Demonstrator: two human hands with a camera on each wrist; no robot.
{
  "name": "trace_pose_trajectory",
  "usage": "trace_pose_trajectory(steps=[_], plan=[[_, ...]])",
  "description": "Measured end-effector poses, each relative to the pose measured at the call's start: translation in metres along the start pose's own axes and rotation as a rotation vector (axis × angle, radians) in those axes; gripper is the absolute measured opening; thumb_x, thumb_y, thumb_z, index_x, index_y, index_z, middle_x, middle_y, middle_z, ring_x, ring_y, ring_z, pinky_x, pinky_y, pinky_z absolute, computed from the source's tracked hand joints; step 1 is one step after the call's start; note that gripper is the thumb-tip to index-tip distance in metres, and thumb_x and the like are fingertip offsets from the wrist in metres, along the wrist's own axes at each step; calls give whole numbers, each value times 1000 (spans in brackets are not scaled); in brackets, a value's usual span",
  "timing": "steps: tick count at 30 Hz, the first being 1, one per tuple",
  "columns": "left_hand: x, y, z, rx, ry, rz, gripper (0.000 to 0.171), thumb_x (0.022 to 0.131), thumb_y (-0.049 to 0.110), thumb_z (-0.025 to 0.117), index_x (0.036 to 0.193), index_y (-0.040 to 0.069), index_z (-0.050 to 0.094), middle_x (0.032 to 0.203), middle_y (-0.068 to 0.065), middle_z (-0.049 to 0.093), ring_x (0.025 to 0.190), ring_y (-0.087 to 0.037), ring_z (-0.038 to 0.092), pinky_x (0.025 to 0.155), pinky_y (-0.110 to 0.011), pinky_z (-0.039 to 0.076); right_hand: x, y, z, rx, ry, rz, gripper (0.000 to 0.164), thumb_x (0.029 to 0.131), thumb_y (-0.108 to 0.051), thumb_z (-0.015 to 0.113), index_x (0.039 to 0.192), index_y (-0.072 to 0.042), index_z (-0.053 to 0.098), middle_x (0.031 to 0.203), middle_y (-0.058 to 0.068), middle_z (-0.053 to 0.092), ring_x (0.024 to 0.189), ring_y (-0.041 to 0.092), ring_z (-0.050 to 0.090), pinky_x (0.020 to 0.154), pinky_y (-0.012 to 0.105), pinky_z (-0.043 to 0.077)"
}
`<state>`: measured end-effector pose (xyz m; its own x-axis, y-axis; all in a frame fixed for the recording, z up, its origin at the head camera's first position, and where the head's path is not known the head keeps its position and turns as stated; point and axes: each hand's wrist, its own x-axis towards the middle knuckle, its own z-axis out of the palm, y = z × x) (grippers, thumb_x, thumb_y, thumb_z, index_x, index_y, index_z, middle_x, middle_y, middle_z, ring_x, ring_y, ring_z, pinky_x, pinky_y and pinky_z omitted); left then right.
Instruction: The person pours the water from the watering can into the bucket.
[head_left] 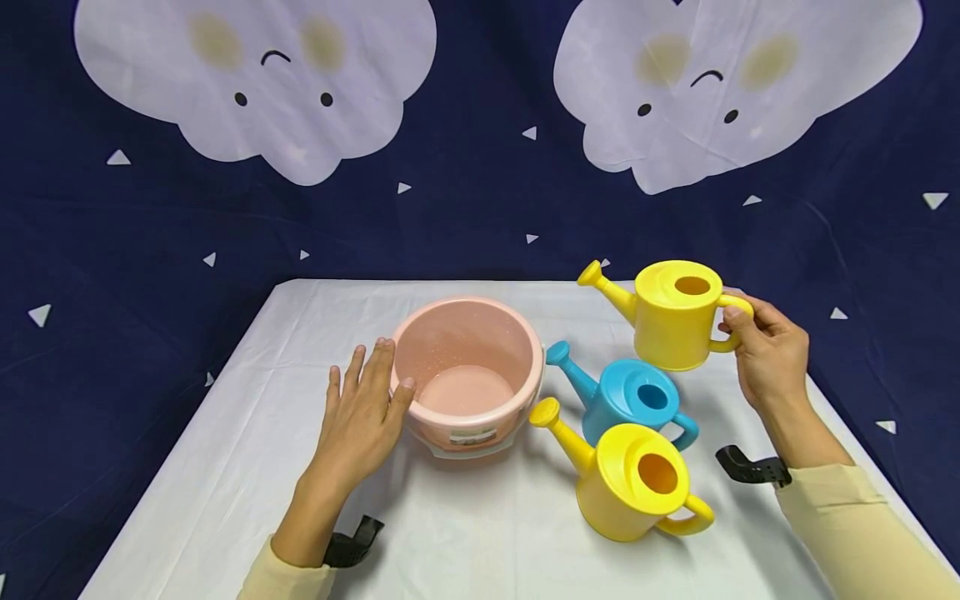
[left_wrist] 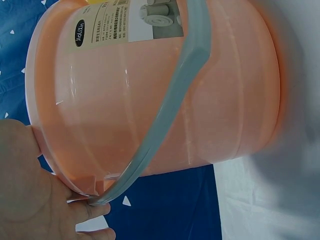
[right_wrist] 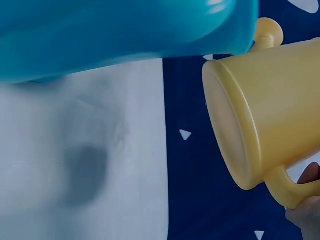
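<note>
A pink bucket (head_left: 468,392) stands upright near the middle of the table, with a grey handle (left_wrist: 165,115) hanging down its side in the left wrist view. My left hand (head_left: 363,412) rests against the bucket's left rim, its fingers extended. My right hand (head_left: 772,350) grips the handle of a yellow watering can (head_left: 675,321) and holds it raised above the table, spout to the left. Below it a blue watering can (head_left: 630,396) stands on the table. Nearer to me is a second yellow watering can (head_left: 630,487), its spout also pointing left, toward the bucket.
A white cloth (head_left: 225,467) covers the table. Behind and around it hangs a dark blue cloth (head_left: 465,225) with clouds and small white triangles. A black wrist strap mount (head_left: 753,467) sticks out from the right wrist, and another mount (head_left: 352,543) from the left.
</note>
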<state>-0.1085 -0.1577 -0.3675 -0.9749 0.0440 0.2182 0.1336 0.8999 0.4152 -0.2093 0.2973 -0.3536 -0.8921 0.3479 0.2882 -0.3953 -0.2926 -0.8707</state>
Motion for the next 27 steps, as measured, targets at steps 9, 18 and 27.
trace_pose_trajectory(steps=[9,18,27], plan=[[1,0,0,1,-9,-8,63,101,48,26,153,13,14,159,-9,18,149,-32,4,117,-59,-3,0,17,-5,-2,63,2,27,79,5,69,105,12,66,91,8,68,71,16,58,67,19,52],[1,0,1,0,-8,-9,62,101,46,29,153,13,15,159,-8,18,149,-31,4,117,-59,-3,-5,29,-7,-11,70,50,25,79,4,70,104,8,68,88,5,69,71,15,58,67,18,52],[1,-1,1,-1,-11,-11,63,101,46,29,153,13,15,159,-8,17,149,-31,3,117,-58,-4,-9,42,-8,-30,78,80,24,79,1,71,103,6,69,88,4,70,71,14,58,68,17,53]])
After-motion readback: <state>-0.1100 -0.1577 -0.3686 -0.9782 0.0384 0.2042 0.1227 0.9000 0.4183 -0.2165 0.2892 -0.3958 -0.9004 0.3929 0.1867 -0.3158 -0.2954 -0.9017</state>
